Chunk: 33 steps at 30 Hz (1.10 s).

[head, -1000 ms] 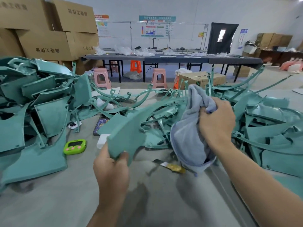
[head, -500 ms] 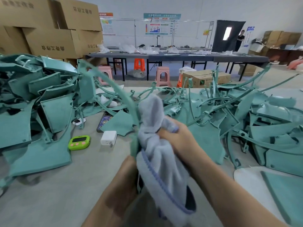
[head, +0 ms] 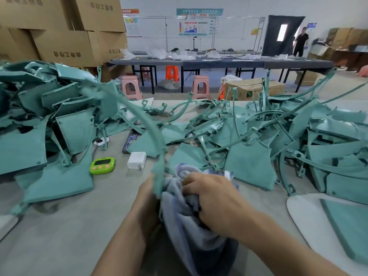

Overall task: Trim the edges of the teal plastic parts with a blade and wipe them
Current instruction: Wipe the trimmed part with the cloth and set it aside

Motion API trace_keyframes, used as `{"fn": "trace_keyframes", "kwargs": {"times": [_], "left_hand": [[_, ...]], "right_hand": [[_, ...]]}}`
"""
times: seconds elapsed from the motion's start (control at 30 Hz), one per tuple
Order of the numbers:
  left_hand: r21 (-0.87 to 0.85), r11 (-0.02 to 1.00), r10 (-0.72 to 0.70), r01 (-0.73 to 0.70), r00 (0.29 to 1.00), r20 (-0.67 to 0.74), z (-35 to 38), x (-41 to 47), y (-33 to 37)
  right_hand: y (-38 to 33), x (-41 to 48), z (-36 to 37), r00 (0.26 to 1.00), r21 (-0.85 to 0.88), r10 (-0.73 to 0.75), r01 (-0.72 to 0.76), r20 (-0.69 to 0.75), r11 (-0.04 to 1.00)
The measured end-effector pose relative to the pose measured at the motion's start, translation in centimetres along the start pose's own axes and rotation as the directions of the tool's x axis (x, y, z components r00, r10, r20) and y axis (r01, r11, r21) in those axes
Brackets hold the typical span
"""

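A workshop with stacked cardboard boxes [head: 65, 32] and a long dark table [head: 219, 62] lies beyond a grey worktable [head: 79, 226]. On the worktable sits a green timer [head: 102, 165], taken here as the reference for places.

Left of and beyond the timer rises a heap of teal plastic parts [head: 49, 120]. A second heap [head: 298, 140] spreads well to its right. Just right of the timer lies a white charger block [head: 137, 160], and past that a dark phone [head: 130, 141].

Right of the timer and nearer the camera, both hands meet. The left hand [head: 148, 198] holds the lower end of a curved teal part [head: 159, 178], which arcs up and leftward over the timer toward the left heap. The fingers of this hand are hidden behind the part and the cloth.

The right hand [head: 211, 196] grips a bunched grey-blue cloth [head: 179, 212]. Its fingers [head: 191, 181] are curled tight into the folds, knuckles up. The cloth is pressed against the right face of the part's lower end, so the part stands just left of those fingers with cloth between them. The rest of the cloth hangs down under the right wrist.

Far right of the timer, a white board [head: 298, 216] carries a flat teal panel [head: 346, 222].
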<state>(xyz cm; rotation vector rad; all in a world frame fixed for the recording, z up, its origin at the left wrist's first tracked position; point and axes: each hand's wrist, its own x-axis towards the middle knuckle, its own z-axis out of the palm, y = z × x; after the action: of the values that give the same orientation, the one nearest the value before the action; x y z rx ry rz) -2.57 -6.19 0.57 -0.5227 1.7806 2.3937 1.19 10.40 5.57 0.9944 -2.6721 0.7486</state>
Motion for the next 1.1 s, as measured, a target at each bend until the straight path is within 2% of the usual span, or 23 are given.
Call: {"fn": "trace_keyframes", "kwargs": {"times": [0.07, 0.13, 0.2, 0.27, 0.3, 0.33, 0.37, 0.43, 0.47, 0.5, 0.53, 0.57, 0.63, 0.73, 0.83, 0.9, 0.97, 1.1], "left_hand": [[-0.034, 0.999, -0.027, 0.027, 0.999, -0.016, 0.7, 0.4, 0.3], [-0.039, 0.999, -0.029, 0.024, 0.993, -0.119, 0.7, 1.1, 0.3], [-0.012, 1.0, -0.024, 0.022, 0.978, -0.206, 0.4, 1.3, 0.1], [-0.038, 0.999, -0.019, 0.012, 0.981, -0.194, 0.1, 1.4, -0.1], [-0.052, 0.999, -0.006, -0.004, 0.983, -0.183, 0.1, 1.6, -0.4], [-0.046, 0.999, 0.02, -0.029, 0.984, -0.176, 0.2, 1.6, -0.5], [-0.03, 0.996, 0.073, -0.08, 0.981, -0.181, 0.4, 1.5, -0.7], [0.014, 0.977, 0.212, -0.214, 0.954, -0.212, 0.8, 1.2, -0.6], [0.04, 0.961, 0.274, -0.273, 0.932, -0.237, 0.8, 1.2, -0.6], [0.066, 0.941, 0.337, -0.332, 0.904, -0.264, 0.9, 1.0, -0.5], [0.083, 0.922, 0.385, -0.377, 0.879, -0.28, 0.9, 0.9, -0.5], [0.082, 0.91, 0.412, -0.406, 0.864, -0.29, 0.9, 0.7, -0.5], [0.047, 0.902, 0.427, -0.429, 0.871, -0.242, 0.9, 0.2, -0.8], [-0.066, 0.903, 0.425, -0.425, 0.905, -0.018, 1.3, -0.1, -1.0], [-0.036, 0.909, 0.413, -0.414, 0.889, 0.196, 1.5, -0.3, -0.8], [0.102, 0.888, 0.423, -0.448, 0.884, 0.198, 1.4, -0.4, -0.8], [0.22, 0.849, 0.457, -0.481, 0.876, 0.154, 1.7, -0.9, -1.0], [0.296, 0.796, 0.506, -0.529, 0.848, 0.155, 3.4, -2.6, -0.6]], "right_hand": [[1.7, -0.8, -1.5, 0.999, -0.026, 0.045, -0.045, -0.001, 0.999], [4.2, -1.6, -2.8, 0.983, -0.171, 0.179, -0.185, -0.048, 0.968], [6.5, -2.9, -4.0, 0.932, -0.374, 0.337, -0.362, -0.134, 0.854], [7.9, -4.0, -5.0, 0.865, -0.526, 0.447, -0.495, -0.226, 0.691], [8.2, -4.4, -5.2, 0.841, -0.562, 0.476, -0.53, -0.255, 0.635], [8.1, -4.6, -5.4, 0.834, -0.554, 0.486, -0.542, -0.261, 0.632], [7.6, -4.7, -5.5, 0.86, -0.508, 0.451, -0.507, -0.241, 0.696], [5.7, -4.4, -5.3, 0.951, -0.374, 0.282, -0.309, -0.128, 0.874], [4.3, -4.0, -4.7, 0.965, -0.277, 0.25, -0.26, -0.073, 0.925], [3.4, -3.8, -3.8, 0.969, -0.136, 0.24, -0.246, -0.057, 0.96], [2.6, -3.6, -2.9, 0.949, 0.039, 0.311, -0.31, -0.044, 0.95], [1.9, -3.3, -2.0, 0.928, 0.259, 0.37, -0.347, -0.045, 0.901], [1.5, -2.4, -0.3, 0.872, 0.519, 0.487, -0.396, -0.045, 0.758], [1.5, -0.6, 0.6, 0.753, 0.594, 0.657, -0.514, -0.033, 0.619], [1.7, 0.5, 0.5, 0.664, 0.863, 0.743, -0.419, 0.078, 0.284], [2.0, 0.7, 0.1, 0.654, 0.936, 0.748, -0.324, 0.116, 0.138], [2.1, 0.4, -0.2, 0.649, 0.96, 0.749, -0.272, 0.134, 0.064], [2.4, -1.2, -1.5, 0.676, 0.971, 0.728, -0.23, 0.115, 0.06]]}}
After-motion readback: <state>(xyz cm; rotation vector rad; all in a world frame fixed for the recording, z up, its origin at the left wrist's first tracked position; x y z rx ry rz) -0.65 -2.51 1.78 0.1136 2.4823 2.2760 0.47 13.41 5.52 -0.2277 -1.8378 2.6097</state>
